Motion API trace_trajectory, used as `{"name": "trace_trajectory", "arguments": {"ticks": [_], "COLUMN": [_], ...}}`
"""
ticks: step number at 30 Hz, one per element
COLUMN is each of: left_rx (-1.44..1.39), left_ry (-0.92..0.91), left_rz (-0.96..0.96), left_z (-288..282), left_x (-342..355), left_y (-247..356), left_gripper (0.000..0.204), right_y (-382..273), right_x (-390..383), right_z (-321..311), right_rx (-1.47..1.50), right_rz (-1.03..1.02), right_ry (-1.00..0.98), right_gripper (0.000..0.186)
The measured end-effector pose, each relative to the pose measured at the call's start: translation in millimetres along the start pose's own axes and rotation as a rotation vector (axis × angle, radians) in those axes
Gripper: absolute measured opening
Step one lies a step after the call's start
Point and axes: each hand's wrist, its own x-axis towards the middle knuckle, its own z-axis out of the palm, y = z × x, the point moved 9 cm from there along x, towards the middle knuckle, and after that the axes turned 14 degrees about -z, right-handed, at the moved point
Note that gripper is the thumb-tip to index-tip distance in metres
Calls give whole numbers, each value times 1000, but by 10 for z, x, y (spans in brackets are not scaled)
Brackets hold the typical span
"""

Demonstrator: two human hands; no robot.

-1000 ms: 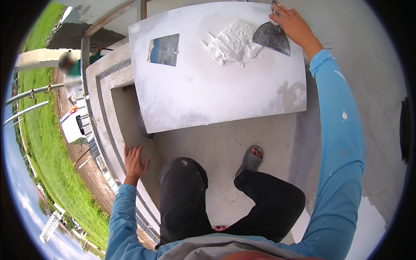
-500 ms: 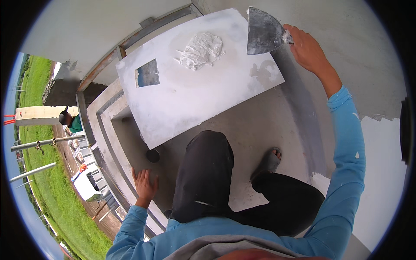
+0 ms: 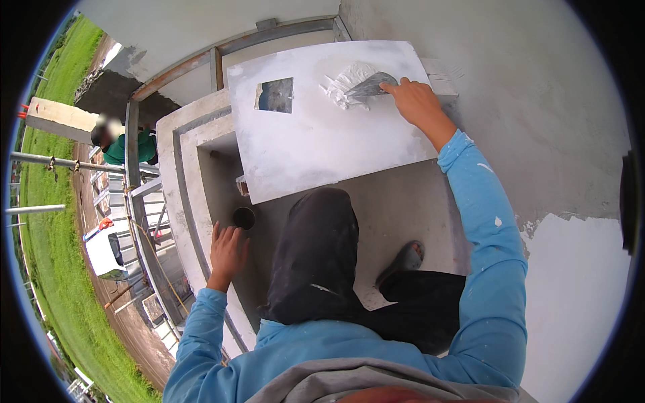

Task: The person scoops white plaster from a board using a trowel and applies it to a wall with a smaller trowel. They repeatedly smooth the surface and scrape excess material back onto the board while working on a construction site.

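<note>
The right grip [image 3: 418, 102] clasps a putty knife [image 3: 373, 86], its long axis roughly sideways, pointing left at white paste [image 3: 345, 79].

I observe through one head-worn fisheye camera, facing down over the wearer's legs [image 3: 314, 252], with the left hand [image 3: 229, 254] and right hand [image 3: 418, 104] at close range.

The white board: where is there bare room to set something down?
The widest bare patch on the white board is its near half, between the dark rectangle and the edge by the knee. A smaller gap lies between the dark rectangle and the white paste. The far right is crowded: paste, scraper, right hand.
</note>
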Motion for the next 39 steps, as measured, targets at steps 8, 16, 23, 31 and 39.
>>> {"name": "trace_trajectory", "arguments": {"ticks": [8, 16, 23, 31, 39], "left_rx": [-35, 134, 179, 196, 241], "left_ry": [3, -227, -243, -208, -260], "left_rz": [-31, 11, 2, 44, 131], "left_z": [89, 188, 251, 336, 376], "left_x": [-86, -53, -16, 84, 47], "left_y": [-154, -165, -189, -44, 21], "left_gripper": [28, 29, 29, 31, 31], "right_y": [-371, 70, 1080, 449, 258], "right_x": [452, 70, -672, -1594, -1568], "right_z": [174, 106, 17, 399, 164], "right_rx": [7, 45, 898, 2058, 2559], "right_rz": [-129, -172, 145, 188, -435], "right_ry": [-226, -649, -212, 295, 743], "right_gripper": [23, 49, 51, 28, 23]}}
